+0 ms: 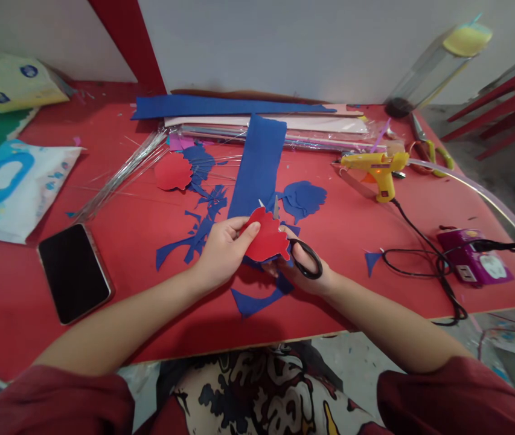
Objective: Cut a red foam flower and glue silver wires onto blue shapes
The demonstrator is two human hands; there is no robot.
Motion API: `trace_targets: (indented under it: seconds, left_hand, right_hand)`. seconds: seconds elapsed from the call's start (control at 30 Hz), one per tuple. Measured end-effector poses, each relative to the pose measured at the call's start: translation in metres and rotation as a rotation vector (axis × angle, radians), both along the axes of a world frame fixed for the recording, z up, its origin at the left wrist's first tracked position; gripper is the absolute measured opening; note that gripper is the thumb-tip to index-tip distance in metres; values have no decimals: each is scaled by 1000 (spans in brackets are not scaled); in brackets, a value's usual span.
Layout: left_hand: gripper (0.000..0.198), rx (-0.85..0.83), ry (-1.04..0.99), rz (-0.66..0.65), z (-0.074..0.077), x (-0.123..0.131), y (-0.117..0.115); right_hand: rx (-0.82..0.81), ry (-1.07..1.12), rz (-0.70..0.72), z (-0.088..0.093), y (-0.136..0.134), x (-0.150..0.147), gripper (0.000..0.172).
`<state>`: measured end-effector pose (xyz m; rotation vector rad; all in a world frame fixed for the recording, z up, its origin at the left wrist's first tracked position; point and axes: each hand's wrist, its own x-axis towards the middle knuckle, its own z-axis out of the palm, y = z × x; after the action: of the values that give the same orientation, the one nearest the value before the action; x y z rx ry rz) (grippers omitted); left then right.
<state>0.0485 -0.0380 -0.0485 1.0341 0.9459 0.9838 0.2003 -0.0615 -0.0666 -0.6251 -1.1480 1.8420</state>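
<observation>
My left hand (221, 251) pinches a red scalloped paper shape (267, 237) stacked on blue paper, thumb on top. My right hand (305, 269) grips black-handled scissors (306, 258), whose blades point up past the red shape's top edge. Both hands are just above the red table (357, 284), near its front edge. A long blue paper strip (257, 163) lies right behind the hands. A blue scalloped cut-out (303, 198) lies to its right, and a second red shape (173, 171) to its left among blue scraps (198, 232).
A yellow glue gun (379, 168) stands at the right, its black cord (424, 254) running to a purple power strip (474, 260). A phone (73, 272) lies at front left, a wipes pack (10, 187) farther left. Paper sheets (275, 124) and clear sticks (121, 175) lie behind.
</observation>
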Motion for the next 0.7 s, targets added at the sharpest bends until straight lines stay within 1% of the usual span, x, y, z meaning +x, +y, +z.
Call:
trace_targets:
  seconds: [0.13, 0.33, 0.5, 0.7]
  left_hand:
    - [31, -56, -56, -2, 0, 1, 0]
    - [27, -85, -115, 26, 2, 3, 0]
    - [24, -38, -64, 45, 2, 1, 1]
    - [26, 12, 2, 53, 2, -1, 2]
  right_hand:
    - [-21, 21, 4, -3, 0, 0, 33]
    - [-34, 14, 0, -8, 0, 1, 34]
    - [-1, 7, -19, -11, 0, 1, 37]
    - [49, -9, -20, -13, 1, 2, 30]
